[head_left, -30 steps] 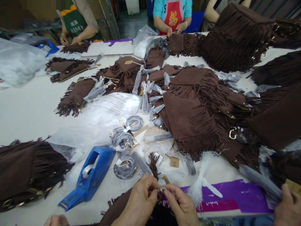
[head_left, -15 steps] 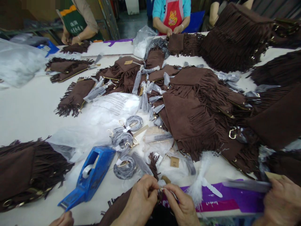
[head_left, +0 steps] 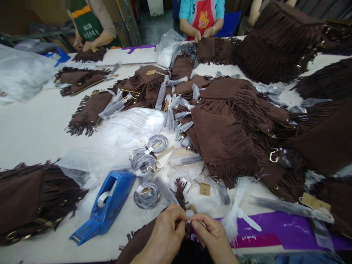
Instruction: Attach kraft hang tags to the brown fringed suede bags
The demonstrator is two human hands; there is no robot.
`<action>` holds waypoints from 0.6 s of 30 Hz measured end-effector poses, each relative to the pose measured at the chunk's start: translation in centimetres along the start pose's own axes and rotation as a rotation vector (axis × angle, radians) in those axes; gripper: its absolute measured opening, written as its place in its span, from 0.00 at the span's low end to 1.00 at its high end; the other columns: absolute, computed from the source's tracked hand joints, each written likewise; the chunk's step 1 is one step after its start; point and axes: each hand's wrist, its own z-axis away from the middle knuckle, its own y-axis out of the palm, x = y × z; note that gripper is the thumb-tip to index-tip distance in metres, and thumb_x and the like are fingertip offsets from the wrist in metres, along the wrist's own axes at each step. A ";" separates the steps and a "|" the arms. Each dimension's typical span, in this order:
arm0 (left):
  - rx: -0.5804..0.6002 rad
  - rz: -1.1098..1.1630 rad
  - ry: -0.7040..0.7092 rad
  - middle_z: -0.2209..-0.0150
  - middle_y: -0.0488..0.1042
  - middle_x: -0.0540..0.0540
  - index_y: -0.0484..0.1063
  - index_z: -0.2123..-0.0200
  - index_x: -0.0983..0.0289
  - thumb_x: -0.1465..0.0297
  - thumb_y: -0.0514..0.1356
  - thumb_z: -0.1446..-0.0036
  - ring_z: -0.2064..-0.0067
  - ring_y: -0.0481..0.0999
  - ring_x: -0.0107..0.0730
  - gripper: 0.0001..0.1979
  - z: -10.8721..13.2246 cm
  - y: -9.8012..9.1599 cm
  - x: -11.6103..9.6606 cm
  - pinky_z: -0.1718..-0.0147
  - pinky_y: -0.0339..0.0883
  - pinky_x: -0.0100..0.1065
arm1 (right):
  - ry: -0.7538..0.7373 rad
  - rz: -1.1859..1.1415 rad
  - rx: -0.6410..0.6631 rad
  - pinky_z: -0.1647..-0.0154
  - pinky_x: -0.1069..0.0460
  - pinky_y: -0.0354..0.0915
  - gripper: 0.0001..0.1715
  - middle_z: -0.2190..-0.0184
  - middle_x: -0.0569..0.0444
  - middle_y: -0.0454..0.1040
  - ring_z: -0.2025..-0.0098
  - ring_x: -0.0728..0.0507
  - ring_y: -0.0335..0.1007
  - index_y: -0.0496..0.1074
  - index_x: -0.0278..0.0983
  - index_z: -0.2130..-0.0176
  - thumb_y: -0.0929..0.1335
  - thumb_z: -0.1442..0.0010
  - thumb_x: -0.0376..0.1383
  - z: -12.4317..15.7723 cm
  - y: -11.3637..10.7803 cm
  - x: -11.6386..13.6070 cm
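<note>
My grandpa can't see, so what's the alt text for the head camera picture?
A left hand and a right hand pinch a tiny, unclear thing beside brown fringed fabric at a white table. Beyond them lie a blue tape dispenser, grey coils and a heap of fringed bags. Other people are across the table.

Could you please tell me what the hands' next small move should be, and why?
Perhaps steady the small shiny piece with the left hand while the right hand tugs gently: both hands meet there, near the brown fringed fabric bag.
</note>
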 end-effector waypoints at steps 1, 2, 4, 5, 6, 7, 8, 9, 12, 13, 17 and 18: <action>0.000 -0.008 0.002 0.70 0.71 0.54 0.72 0.76 0.64 0.80 0.50 0.56 0.65 0.71 0.33 0.12 0.0 0.0 0.0 0.64 0.62 0.31 | -0.061 0.067 -0.030 0.81 0.58 0.53 0.19 0.86 0.62 0.59 0.83 0.52 0.53 0.73 0.35 0.73 0.65 0.47 0.48 0.0 0.0 0.1; -0.001 -0.012 0.006 0.70 0.71 0.54 0.72 0.76 0.64 0.80 0.50 0.56 0.65 0.71 0.33 0.12 -0.1 0.1 0.0 0.64 0.62 0.31 | -0.126 0.137 -0.055 0.79 0.57 0.56 0.18 0.84 0.61 0.63 0.81 0.51 0.57 0.73 0.35 0.74 0.65 0.46 0.46 0.1 0.0 0.1; -0.003 -0.013 0.017 0.70 0.71 0.54 0.72 0.76 0.64 0.80 0.50 0.56 0.65 0.71 0.33 0.12 -0.1 0.1 -0.1 0.64 0.62 0.31 | -0.236 0.247 -0.076 0.75 0.57 0.61 0.16 0.80 0.58 0.69 0.77 0.49 0.64 0.73 0.36 0.73 0.64 0.44 0.43 0.1 0.0 0.2; -0.004 -0.013 0.019 0.71 0.71 0.54 0.72 0.76 0.64 0.80 0.49 0.57 0.65 0.71 0.33 0.12 -0.1 0.1 -0.1 0.64 0.62 0.31 | -0.275 0.283 -0.080 0.74 0.57 0.62 0.15 0.79 0.57 0.71 0.76 0.48 0.67 0.73 0.37 0.72 0.63 0.43 0.42 0.1 0.0 0.2; -0.005 -0.016 0.018 0.71 0.71 0.53 0.71 0.76 0.64 0.80 0.49 0.57 0.65 0.71 0.32 0.12 -0.1 0.1 -0.1 0.64 0.62 0.31 | -0.306 0.310 -0.081 0.74 0.58 0.63 0.14 0.78 0.57 0.73 0.75 0.48 0.68 0.74 0.37 0.72 0.63 0.43 0.41 0.1 0.0 0.2; -0.006 -0.022 0.013 0.71 0.71 0.53 0.71 0.77 0.64 0.80 0.49 0.57 0.66 0.71 0.32 0.12 -0.1 0.1 -0.2 0.65 0.62 0.31 | -0.332 0.329 -0.084 0.73 0.58 0.64 0.14 0.78 0.57 0.73 0.75 0.48 0.69 0.74 0.37 0.71 0.63 0.42 0.40 0.1 0.0 0.1; -0.006 -0.030 0.007 0.72 0.70 0.53 0.71 0.77 0.64 0.80 0.49 0.57 0.66 0.71 0.32 0.12 -0.1 0.0 -0.2 0.65 0.61 0.31 | -0.356 0.341 -0.088 0.73 0.58 0.65 0.13 0.77 0.57 0.74 0.75 0.48 0.70 0.74 0.37 0.71 0.63 0.42 0.40 0.1 -0.1 0.1; -0.003 -0.038 0.005 0.72 0.70 0.53 0.70 0.77 0.64 0.80 0.49 0.57 0.67 0.71 0.32 0.12 -0.1 0.0 -0.2 0.66 0.61 0.31 | -0.373 0.350 -0.083 0.72 0.58 0.65 0.12 0.77 0.56 0.75 0.74 0.48 0.70 0.74 0.38 0.70 0.63 0.42 0.39 0.2 -0.2 0.1; 0.007 -0.052 0.008 0.72 0.69 0.53 0.70 0.76 0.64 0.80 0.49 0.57 0.66 0.70 0.32 0.11 -0.1 0.0 -0.2 0.66 0.61 0.31 | -0.368 0.354 -0.047 0.72 0.57 0.66 0.13 0.76 0.56 0.74 0.74 0.47 0.70 0.75 0.38 0.70 0.63 0.41 0.40 0.3 -0.4 0.3; 0.014 -0.053 0.006 0.72 0.69 0.53 0.70 0.76 0.64 0.80 0.49 0.57 0.66 0.70 0.32 0.11 -0.1 0.0 -0.1 0.66 0.61 0.31 | -0.361 0.351 -0.028 0.72 0.57 0.66 0.14 0.77 0.56 0.74 0.74 0.47 0.70 0.75 0.38 0.69 0.63 0.41 0.40 0.4 -0.4 0.4; 0.020 -0.055 -0.013 0.72 0.69 0.52 0.70 0.76 0.65 0.80 0.49 0.56 0.67 0.70 0.32 0.11 -0.1 0.0 -0.1 0.66 0.60 0.30 | -0.410 0.355 0.056 0.69 0.57 0.66 0.14 0.73 0.54 0.73 0.71 0.48 0.70 0.75 0.39 0.61 0.61 0.39 0.38 0.7 -0.5 0.7; 0.018 -0.055 -0.015 0.72 0.69 0.52 0.69 0.76 0.65 0.80 0.49 0.56 0.67 0.70 0.32 0.11 0.0 0.0 -0.2 0.66 0.60 0.30 | -0.428 0.356 0.064 0.68 0.57 0.66 0.15 0.72 0.54 0.73 0.70 0.47 0.70 0.74 0.40 0.59 0.60 0.39 0.37 0.8 -0.5 0.8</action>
